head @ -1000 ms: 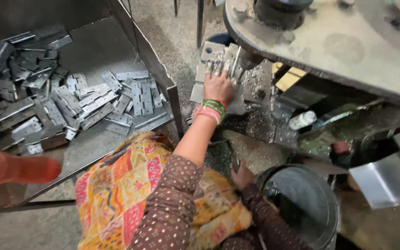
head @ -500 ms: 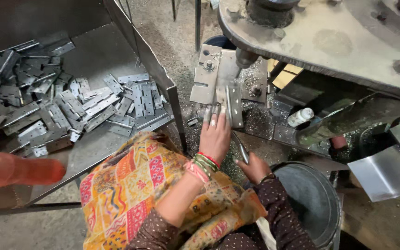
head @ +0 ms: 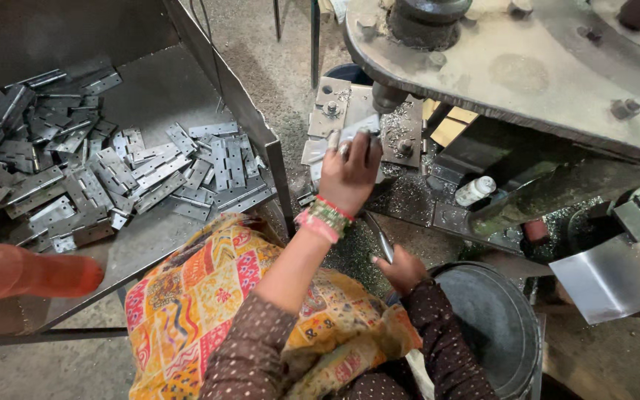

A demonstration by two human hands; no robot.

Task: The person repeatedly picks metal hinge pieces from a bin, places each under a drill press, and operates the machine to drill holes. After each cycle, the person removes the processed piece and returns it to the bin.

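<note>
Hinges heaped in tray; bucket beside right hand.

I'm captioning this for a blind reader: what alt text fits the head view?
The left hand sets a flat grey metal hinge plate on the press bed, while the right hand holds a thin metal rod above a round grey bucket. A steel tray of hinges lies left.

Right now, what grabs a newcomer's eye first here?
The heap of flat grey metal hinges in the steel tray at left. Then the left hand pressing a metal piece onto the press bed, under the heavy machine plate. The right hand holds a thin rod lower down.
</note>
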